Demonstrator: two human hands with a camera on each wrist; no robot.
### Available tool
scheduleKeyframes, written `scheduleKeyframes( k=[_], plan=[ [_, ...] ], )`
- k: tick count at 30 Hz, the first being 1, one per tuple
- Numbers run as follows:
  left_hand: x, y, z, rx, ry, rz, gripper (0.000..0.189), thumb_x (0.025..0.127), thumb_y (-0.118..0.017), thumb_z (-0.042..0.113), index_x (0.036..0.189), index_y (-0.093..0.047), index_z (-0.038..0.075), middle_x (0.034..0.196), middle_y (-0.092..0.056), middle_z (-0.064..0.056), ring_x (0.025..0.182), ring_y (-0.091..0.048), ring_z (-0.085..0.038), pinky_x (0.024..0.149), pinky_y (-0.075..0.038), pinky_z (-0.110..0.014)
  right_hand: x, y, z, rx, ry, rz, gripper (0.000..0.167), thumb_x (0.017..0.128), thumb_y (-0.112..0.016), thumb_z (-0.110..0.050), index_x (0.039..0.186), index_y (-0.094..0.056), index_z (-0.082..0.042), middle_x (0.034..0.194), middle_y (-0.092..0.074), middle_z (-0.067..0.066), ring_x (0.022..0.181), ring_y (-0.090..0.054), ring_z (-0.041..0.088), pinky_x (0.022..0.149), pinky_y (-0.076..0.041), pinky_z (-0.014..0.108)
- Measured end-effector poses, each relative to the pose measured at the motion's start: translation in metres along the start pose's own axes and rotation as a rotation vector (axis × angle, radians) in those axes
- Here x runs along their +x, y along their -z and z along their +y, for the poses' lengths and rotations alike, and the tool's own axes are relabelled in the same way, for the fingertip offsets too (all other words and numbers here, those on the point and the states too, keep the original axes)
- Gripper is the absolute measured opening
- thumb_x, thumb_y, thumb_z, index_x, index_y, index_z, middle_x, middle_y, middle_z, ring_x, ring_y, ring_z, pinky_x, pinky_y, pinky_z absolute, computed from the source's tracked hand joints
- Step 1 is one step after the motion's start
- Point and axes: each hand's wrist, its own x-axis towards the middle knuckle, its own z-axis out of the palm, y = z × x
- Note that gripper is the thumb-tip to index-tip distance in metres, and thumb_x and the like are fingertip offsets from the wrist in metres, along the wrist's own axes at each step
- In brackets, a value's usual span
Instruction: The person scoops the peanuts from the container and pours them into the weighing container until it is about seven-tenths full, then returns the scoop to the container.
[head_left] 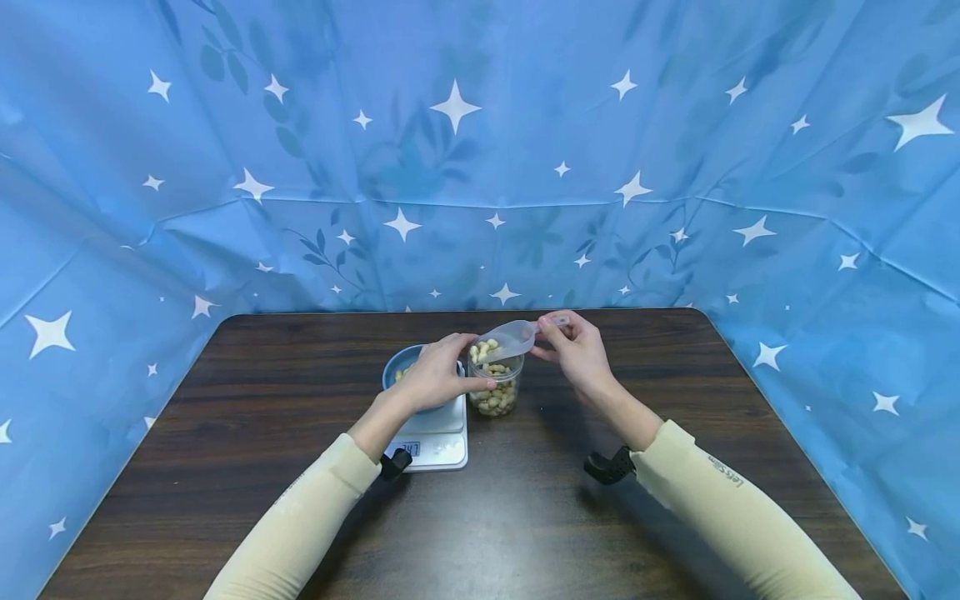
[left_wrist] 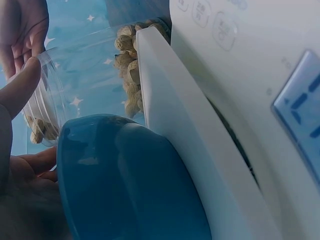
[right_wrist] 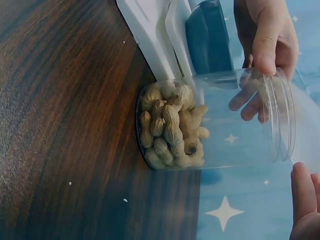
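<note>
A clear plastic jar (head_left: 508, 392) stands on the table, its lower part filled with unshelled peanuts (right_wrist: 170, 127). My left hand (head_left: 438, 373) grips the jar near its rim, thumb on the near side and fingers on the far side. My right hand (head_left: 579, 354) pinches the handle of a translucent scoop (head_left: 513, 337). The scoop lies across the jar's mouth, its bowl end pointing left, with several peanuts at its tip. Under and beside my left hand is a blue bowl (left_wrist: 130, 175) with some peanuts inside, partly hidden by that hand in the head view.
The blue bowl sits on a white kitchen scale (head_left: 438, 450) with a lit display, close to the jar's left side. A dark wooden table (head_left: 262, 400) lies beneath everything. Behind it hangs a blue curtain (head_left: 525, 167) with white stars. Small white specks dot the tabletop.
</note>
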Motion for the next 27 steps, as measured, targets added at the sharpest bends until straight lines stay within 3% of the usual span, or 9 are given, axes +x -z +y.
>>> scheduleKeyframes(
  k=[7,17,27],
  plan=[
    [0.000,0.000,0.000,0.003,0.019,-0.013,0.082,0.089,-0.077,0.053,0.150,-0.049,0.005,0.138,-0.059,-0.011,0.122,-0.058,-0.027,0.112,-0.031,-0.055,-0.002,0.003,0.002,0.046,-0.018,0.017,0.029,0.108,-0.056,-0.014,0.123,-0.055,0.010,0.112,-0.066,0.015,0.100,-0.070,0.017,0.085,-0.058,0.037],
    [0.000,0.000,0.001,0.000,0.022,-0.015,0.081,0.089,-0.077,0.052,0.150,-0.050,0.006,0.134,-0.060,-0.009,0.119,-0.058,-0.028,0.110,-0.032,-0.054,-0.005,0.008,0.005,0.120,-0.044,0.041,0.029,0.108,-0.056,-0.016,0.123,-0.054,0.010,0.108,-0.069,0.006,0.100,-0.069,0.017,0.086,-0.057,0.036],
    [0.000,0.000,0.000,0.000,0.010,-0.014,0.082,0.089,-0.077,0.052,0.150,-0.049,0.005,0.139,-0.059,-0.011,0.127,-0.056,-0.031,0.111,-0.033,-0.056,-0.008,0.013,0.009,0.178,-0.039,0.037,0.027,0.108,-0.056,-0.016,0.121,-0.055,0.008,0.110,-0.070,0.006,0.100,-0.070,0.017,0.087,-0.057,0.035]
  ],
)
